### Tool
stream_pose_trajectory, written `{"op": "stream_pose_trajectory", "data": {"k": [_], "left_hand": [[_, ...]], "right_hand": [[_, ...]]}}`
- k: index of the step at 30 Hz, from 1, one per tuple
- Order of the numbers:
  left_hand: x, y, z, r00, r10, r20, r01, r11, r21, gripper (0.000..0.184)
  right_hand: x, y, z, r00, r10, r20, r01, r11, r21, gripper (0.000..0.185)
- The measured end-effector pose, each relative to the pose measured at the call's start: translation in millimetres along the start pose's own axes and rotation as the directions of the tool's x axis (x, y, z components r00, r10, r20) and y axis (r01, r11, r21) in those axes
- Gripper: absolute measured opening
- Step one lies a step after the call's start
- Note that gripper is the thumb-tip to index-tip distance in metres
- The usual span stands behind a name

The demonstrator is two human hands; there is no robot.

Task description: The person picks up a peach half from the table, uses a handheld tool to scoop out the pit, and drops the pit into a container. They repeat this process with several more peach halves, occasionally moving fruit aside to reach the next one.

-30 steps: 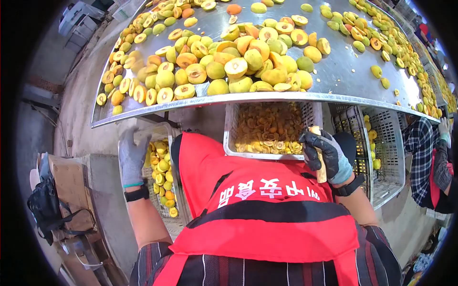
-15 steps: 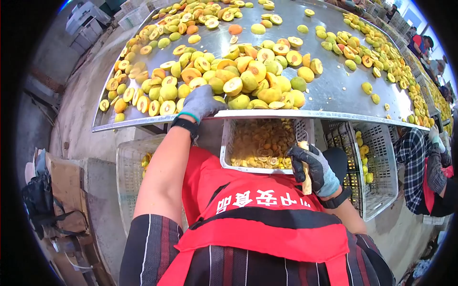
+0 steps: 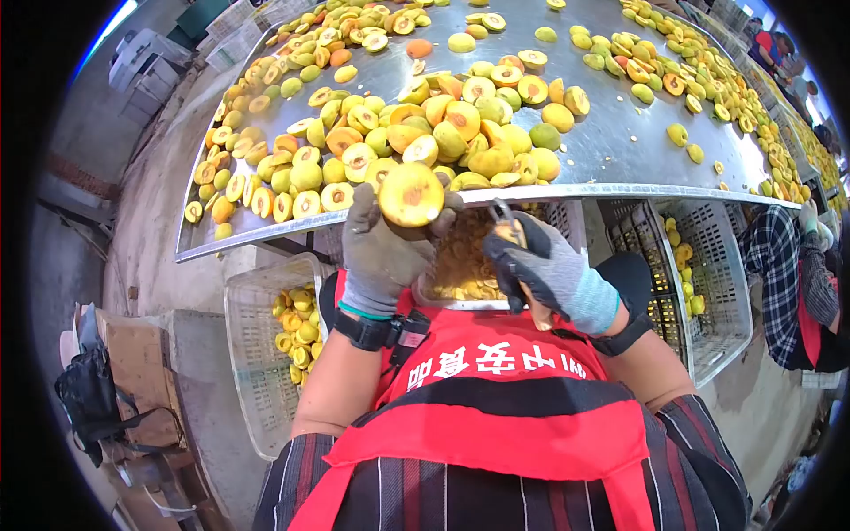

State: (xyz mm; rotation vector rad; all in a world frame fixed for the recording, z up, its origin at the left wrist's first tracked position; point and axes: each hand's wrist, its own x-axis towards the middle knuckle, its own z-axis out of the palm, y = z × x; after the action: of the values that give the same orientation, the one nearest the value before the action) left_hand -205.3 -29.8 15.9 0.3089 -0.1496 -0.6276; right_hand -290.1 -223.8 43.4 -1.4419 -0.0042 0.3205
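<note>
Halved fruit (image 3: 411, 195) is just left of centre frame, cut face toward the camera, gripped in the left hand (image 3: 382, 252). Right hand (image 3: 544, 265) is wrapped round a wooden-handled tool (image 3: 511, 233), just right of it, long axis slanting toward upper left.

Fruit-processing workshop — metal table (image 3: 611, 146), crates (image 3: 722, 274)

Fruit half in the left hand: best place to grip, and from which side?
I'd take the fruit half by its rounded sides, from below on the wearer's side, much as the left hand holds it. Its broad cut face is turned up toward the camera, so gripping around the skin should leave that face uncovered; the table lies beyond.
</note>
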Motion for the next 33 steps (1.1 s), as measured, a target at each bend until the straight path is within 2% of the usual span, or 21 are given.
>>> {"op": "stream_pose_trajectory", "data": {"k": [1,2,5,7,8,9,10,13,15,16,17,19,21,23,24,25,27,28,29,32,33], "left_hand": [[-1.4,-5.0,-1.0,1.000,0.000,-0.002,0.000,1.000,-0.004,0.051],[-2.9,-8.9,-2.6,0.999,0.009,-0.036,-0.007,0.999,0.045,0.055],[-6.5,-18.0,1.1,0.996,0.021,-0.083,-0.010,0.991,0.133,0.061],[-7.7,-21.1,6.4,0.983,0.053,-0.178,-0.024,0.987,0.162,0.060],[-8.0,-18.1,3.1,0.982,0.052,-0.179,-0.023,0.987,0.161,0.060],[-8.6,-12.6,-3.5,0.995,-0.062,-0.075,0.066,0.997,0.047,0.060],[-10.0,-9.2,-9.0,0.986,-0.164,0.040,0.166,0.984,-0.059,0.060],[-12.2,-8.2,-14.8,0.987,-0.156,-0.041,0.152,0.984,-0.093,0.065],[-13.1,-10.6,-9.9,0.985,-0.155,-0.074,0.149,0.986,-0.078,0.066],[-12.3,-12.3,-10.0,0.991,-0.100,-0.094,0.101,0.995,0.004,0.066],[-11.6,-13.7,-10.2,0.993,-0.044,-0.108,0.053,0.995,0.087,0.066],[-12.6,-12.6,-13.4,0.997,-0.053,-0.061,0.059,0.993,0.098,0.065],[-12.6,-13.8,-3.3,0.998,-0.058,-0.013,0.059,0.992,0.110,0.065],[-13.8,-18.6,13.3,0.977,0.046,-0.206,-0.002,0.977,0.211,0.064],[-16.3,-13.9,5.6,0.996,0.000,-0.086,0.014,0.987,0.163,0.063],[-17.9,-10.9,6.3,0.996,0.001,-0.086,0.013,0.987,0.162,0.063],[-21.2,-6.9,13.1,1.000,-0.026,0.017,0.022,0.979,0.202,0.061],[-23.2,-5.7,18.8,0.999,-0.003,-0.037,0.013,0.958,0.286,0.062],[-23.8,-3.4,16.0,0.999,-0.002,-0.038,0.013,0.958,0.286,0.062],[-23.5,1.6,0.9,0.996,-0.086,0.000,0.081,0.937,0.341,0.064],[-22.1,0.3,-3.6,0.988,-0.155,0.011,0.147,0.956,0.253,0.066]], "right_hand": [[6.2,0.9,5.1,0.996,-0.087,-0.023,0.082,0.983,-0.166,0.029],[8.6,-2.2,10.8,0.996,-0.059,-0.061,0.040,0.961,-0.272,0.033],[10.2,-7.3,18.5,0.994,-0.072,-0.084,0.038,0.936,-0.350,0.034],[9.8,-7.7,18.7,0.993,-0.099,-0.059,0.069,0.919,-0.388,0.036],[7.9,-7.2,19.7,0.995,-0.085,-0.052,0.065,0.951,-0.303,0.037],[6.5,-7.1,20.4,0.997,-0.070,-0.044,0.059,0.975,-0.215,0.038],[5.3,-8.0,21.3,0.997,-0.065,-0.045,0.054,0.975,-0.213,0.038],[0.8,-20.3,24.7,0.999,0.007,-0.037,-0.015,0.974,-0.226,0.033],[-3.3,-30.7,27.6,0.980,0.197,0.004,-0.195,0.972,-0.128,0.029],[0.6,-15.4,25.1,0.999,-0.026,0.035,0.034,0.973,-0.230,0.028],[0.4,-13.1,25.6,0.999,-0.025,0.030,0.031,0.973,-0.228,0.028],[0.3,-10.3,29.5,0.995,0.080,0.061,-0.073,0.992,-0.101,0.030],[-0.2,-12.1,30.5,0.993,0.102,0.059,-0.095,0.989,-0.115,0.030],[1.1,-11.9,30.3,0.997,0.074,0.008,-0.071,0.982,-0.174,0.030],[2.0,-11.1,28.7,0.997,0.075,0.009,-0.072,0.982,-0.175,0.030],[3.1,-8.9,25.1,0.997,0.066,-0.038,-0.071,0.986,-0.149,0.030],[6.6,1.2,15.4,0.995,0.011,-0.095,-0.015,0.999,-0.043,0.030],[4.9,-0.3,10.0,0.994,0.073,-0.080,-0.072,0.997,0.015,0.031],[3.7,-4.5,6.9,0.989,0.132,-0.063,-0.128,0.989,0.072,0.031],[3.6,-3.5,1.8,0.997,0.079,-0.004,-0.078,0.992,0.095,0.035],[4.1,-5.8,4.3,0.997,0.080,-0.004,-0.079,0.992,0.096,0.035]]}}
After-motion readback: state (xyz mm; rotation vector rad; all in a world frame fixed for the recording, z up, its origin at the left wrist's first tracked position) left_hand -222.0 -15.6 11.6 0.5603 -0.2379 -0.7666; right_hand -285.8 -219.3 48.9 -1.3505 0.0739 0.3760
